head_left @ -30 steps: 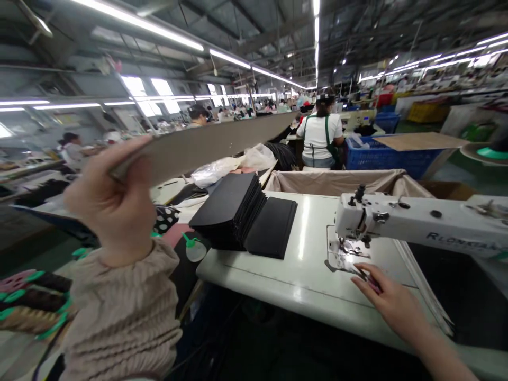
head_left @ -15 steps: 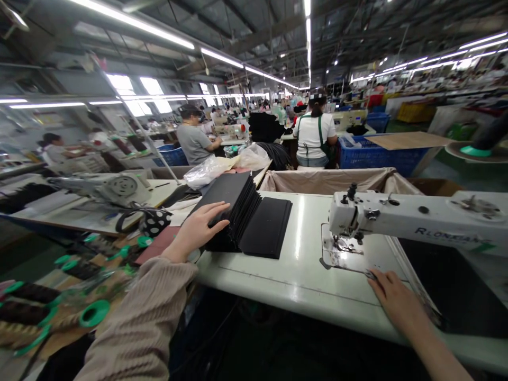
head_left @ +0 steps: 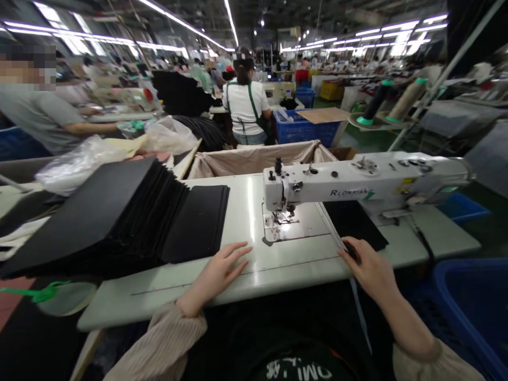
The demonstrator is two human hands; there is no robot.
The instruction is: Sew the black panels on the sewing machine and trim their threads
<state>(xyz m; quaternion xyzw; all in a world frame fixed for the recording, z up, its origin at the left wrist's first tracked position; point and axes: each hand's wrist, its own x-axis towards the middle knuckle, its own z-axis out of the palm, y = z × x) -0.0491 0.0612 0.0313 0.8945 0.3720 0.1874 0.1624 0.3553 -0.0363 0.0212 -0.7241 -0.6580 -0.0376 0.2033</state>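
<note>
My left hand (head_left: pixel 222 270) lies over the front of the white sewing table (head_left: pixel 238 211), fingers apart and holding nothing. Just left of it is a low pile of flat black panels (head_left: pixel 196 222), beside a taller, leaning stack of black panels (head_left: pixel 99 206). My right hand (head_left: pixel 371 267) is closed around a small dark tool (head_left: pixel 352 251) whose exact kind is hidden by the fingers. A pale strip (head_left: pixel 330 225) runs from the sewing machine (head_left: pixel 349 180) bed to these fingers. Behind it, a black panel (head_left: pixel 357 222) rests partly under the machine arm.
A cloth-lined bin (head_left: pixel 254 159) stands behind the table. A blue basket (head_left: pixel 476 307) is at my right. Thread cones (head_left: pixel 375 103) stand at the back right. One co-worker (head_left: pixel 244 106) sits ahead, another (head_left: pixel 39 116) at left.
The view has swung right and nearer to the table. My left hand has left the tall black stack and moved right over the tabletop. My right hand remains beside the machine.
</note>
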